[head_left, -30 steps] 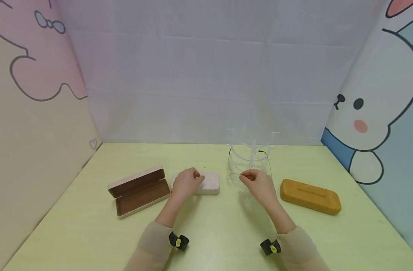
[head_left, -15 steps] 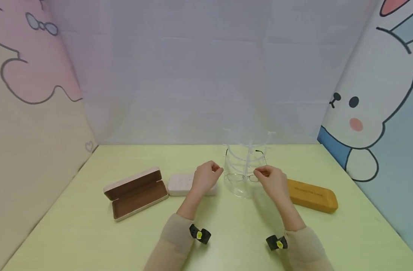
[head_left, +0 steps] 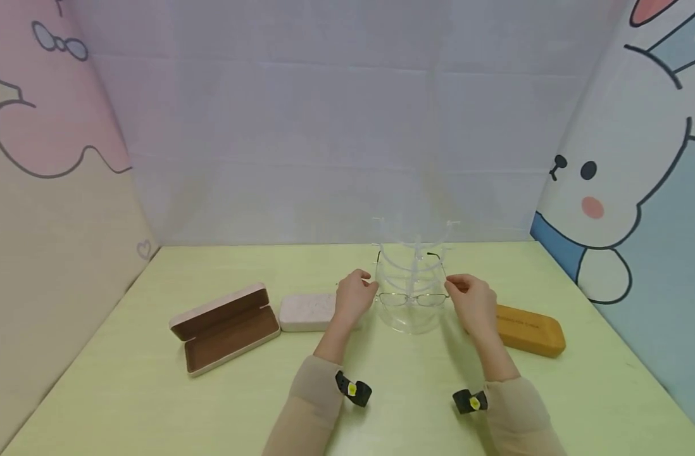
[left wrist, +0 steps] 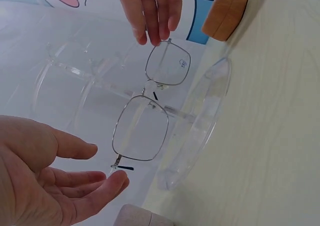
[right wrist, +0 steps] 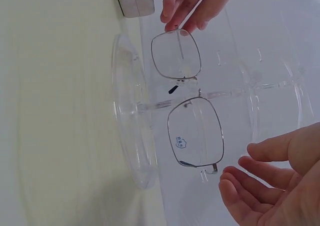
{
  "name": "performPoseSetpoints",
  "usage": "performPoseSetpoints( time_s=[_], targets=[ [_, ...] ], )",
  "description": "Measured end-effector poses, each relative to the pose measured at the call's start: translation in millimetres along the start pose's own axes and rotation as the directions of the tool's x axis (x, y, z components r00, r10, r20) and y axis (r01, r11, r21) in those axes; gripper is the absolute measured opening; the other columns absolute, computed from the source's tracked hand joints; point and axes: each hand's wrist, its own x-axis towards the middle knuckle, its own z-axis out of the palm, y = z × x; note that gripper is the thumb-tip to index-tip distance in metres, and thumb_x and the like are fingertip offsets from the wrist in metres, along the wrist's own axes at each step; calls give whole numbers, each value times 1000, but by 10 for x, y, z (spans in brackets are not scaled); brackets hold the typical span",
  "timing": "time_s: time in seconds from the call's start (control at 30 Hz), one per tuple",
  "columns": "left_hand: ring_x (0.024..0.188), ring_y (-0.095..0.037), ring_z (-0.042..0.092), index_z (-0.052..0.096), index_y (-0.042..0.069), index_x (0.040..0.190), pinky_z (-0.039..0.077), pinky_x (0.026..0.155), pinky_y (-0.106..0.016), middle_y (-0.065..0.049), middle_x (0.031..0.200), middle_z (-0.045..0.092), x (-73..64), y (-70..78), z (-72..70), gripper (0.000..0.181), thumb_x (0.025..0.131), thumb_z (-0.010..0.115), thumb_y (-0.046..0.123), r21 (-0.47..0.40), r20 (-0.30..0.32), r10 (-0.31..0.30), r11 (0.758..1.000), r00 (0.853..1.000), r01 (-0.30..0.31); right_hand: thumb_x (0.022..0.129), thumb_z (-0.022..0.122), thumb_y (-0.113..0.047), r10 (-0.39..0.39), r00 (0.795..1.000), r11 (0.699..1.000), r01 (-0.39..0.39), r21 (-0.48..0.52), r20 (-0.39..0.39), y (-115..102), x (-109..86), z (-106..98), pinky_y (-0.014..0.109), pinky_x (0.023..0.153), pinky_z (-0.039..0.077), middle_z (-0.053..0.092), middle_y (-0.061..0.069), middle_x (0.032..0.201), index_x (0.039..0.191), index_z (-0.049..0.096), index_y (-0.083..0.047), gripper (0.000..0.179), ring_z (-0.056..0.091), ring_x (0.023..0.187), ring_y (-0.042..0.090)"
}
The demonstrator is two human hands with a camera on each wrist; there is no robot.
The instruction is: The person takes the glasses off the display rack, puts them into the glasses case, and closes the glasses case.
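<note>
A pair of thin metal-rimmed glasses [head_left: 393, 299] with clear lenses sits on a low tier of a clear acrylic display stand [head_left: 410, 327], temples pointing back. Beside the left end of the frame is my left hand [head_left: 354, 299]. In the left wrist view its fingertips [left wrist: 119, 180] are right at the hinge, with the thumb held apart. My right hand [head_left: 474, 305] is by the opposite hinge. The right wrist view has its thumb and fingertips [right wrist: 229, 186] spread just off the frame corner [right wrist: 215, 168]. A small blue mark shows on one lens [right wrist: 180, 142].
An open case with brown lining [head_left: 233, 339] lies at the left. A closed white case [head_left: 307, 312] is partly behind my left hand. The closed mustard-yellow case [head_left: 532, 329] lies right of the stand. Upper tiers of the stand [head_left: 416, 244] rise behind the glasses.
My left hand has moved right from the white case to the left side of the glasses. My right hand has slid right along the frame to its outer end. The glasses stay on the stand.
</note>
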Motion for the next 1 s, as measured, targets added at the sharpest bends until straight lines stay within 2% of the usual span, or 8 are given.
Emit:
performPoseSetpoints(
  time_s=[0.2, 0.37, 0.47, 0.6, 0.87, 1.0],
  targets=[
    [63, -16, 64, 61, 0, 106, 47, 56, -24, -12, 89, 67, 22, -60, 104, 27, 85, 59, 16, -71, 12, -20, 997, 1000, 21, 92, 50, -22, 11, 999, 1000, -11, -8, 38, 73, 25, 21, 43, 81, 48, 62, 21, 110, 120, 55, 2, 37, 59, 99, 34],
    [59, -12, 63, 61, -1, 106, 45, 52, -20, -10, 84, 67, 36, -97, 165, 26, 84, 58, 11, -171, 37, -24, 985, 999, 30, 92, 50, -18, 28, 999, 1000, -28, -6, 45, 135, 41, 38, 38, 73, 51, 64, 22, 106, 120, 54, 4, 36, 64, 89, 31],
    [59, -11, 62, 61, -2, 107, 46, 52, -20, -10, 82, 66, 34, -90, 189, 27, 83, 58, 8, -197, 48, -26, 980, 999, 35, 91, 49, -15, 32, 998, 999, -33, 18, 47, 163, 51, 38, 33, 67, 53, 65, 22, 103, 118, 55, 5, 34, 66, 84, 29],
    [59, -11, 63, 60, -2, 108, 49, 55, -21, -11, 82, 65, 38, -85, 197, 28, 81, 59, 3, -231, 45, -29, 972, 999, 38, 90, 50, -13, 45, 998, 998, -47, 48, 51, 163, 55, 35, 30, 66, 53, 65, 22, 101, 117, 56, 6, 33, 67, 82, 28],
    [60, -12, 64, 51, -3, 119, 54, 65, -27, -14, 88, 62, 39, -83, 151, 39, 82, 62, 3, -366, 86, -54, 927, 995, 82, 89, 52, -13, 45, 999, 997, -46, 54, 23, 160, 66, -2, 20, 59, 48, 68, 18, 93, 113, 60, 5, 30, 66, 81, 29],
    [59, -11, 63, 49, -1, 123, 55, 68, -31, -15, 90, 62, 17, -45, 95, 42, 84, 61, 5, -419, 120, -59, 902, 991, 105, 90, 53, -15, 37, 999, 997, -38, 63, 17, 131, 53, -47, 23, 62, 51, 68, 18, 93, 113, 59, 4, 31, 66, 82, 30]
  ],
)
